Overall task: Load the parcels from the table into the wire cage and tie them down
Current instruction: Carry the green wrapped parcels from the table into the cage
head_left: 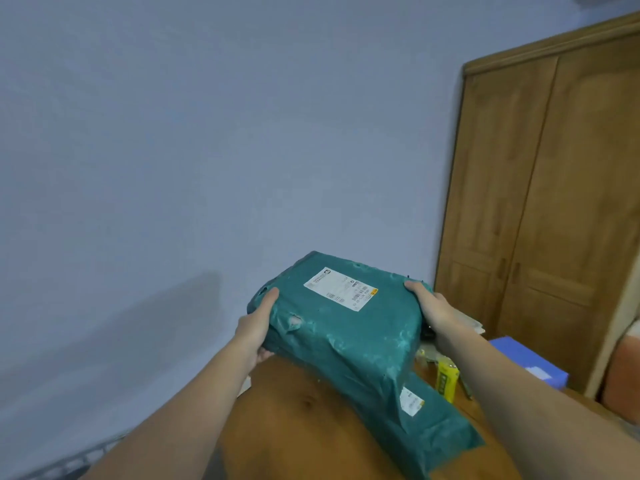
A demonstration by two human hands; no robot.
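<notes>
Above the wooden table [294, 420], left hand [254, 327] and right hand [433, 311] clamp 1 green parcel [346, 337]; caging and tying remain

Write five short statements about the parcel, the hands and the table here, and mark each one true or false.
1. Both hands grip the large teal parcel, the left hand on its left edge and the right hand on its right edge. True.
2. The large teal parcel has no label. False: a white shipping label sits on its top face.
3. A second, flatter teal parcel lies on the wooden table, below the held one. True.
4. The wardrobe doors stand open. False: they are closed.
5. A red box sits on the table at the right. False: the box is blue, with a yellow packet near it.
</notes>
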